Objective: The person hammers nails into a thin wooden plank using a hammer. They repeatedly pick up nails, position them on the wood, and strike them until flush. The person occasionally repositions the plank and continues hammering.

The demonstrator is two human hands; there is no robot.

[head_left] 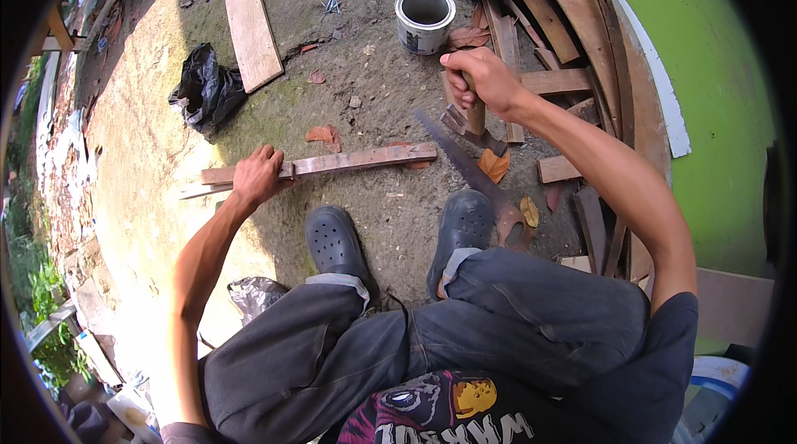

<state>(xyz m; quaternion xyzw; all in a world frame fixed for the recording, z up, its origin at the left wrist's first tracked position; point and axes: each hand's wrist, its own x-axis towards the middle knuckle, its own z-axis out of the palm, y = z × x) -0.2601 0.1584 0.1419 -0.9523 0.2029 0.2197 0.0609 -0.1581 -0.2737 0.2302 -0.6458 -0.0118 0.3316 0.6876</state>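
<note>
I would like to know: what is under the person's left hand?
Narrow wood lies under the left hand, showing on both sides. The stretch covered by the hand cannot be seen, nor whether the wood is one piece there.

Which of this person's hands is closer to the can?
Right. The right hand, holding a handle, is just below and right of the can; the left hand is farther down-left, on the wood.

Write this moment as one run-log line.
left hand: grip on wood strip; right hand: holding wooden-handled tool; saw: beside right shoe; can: upright
</note>
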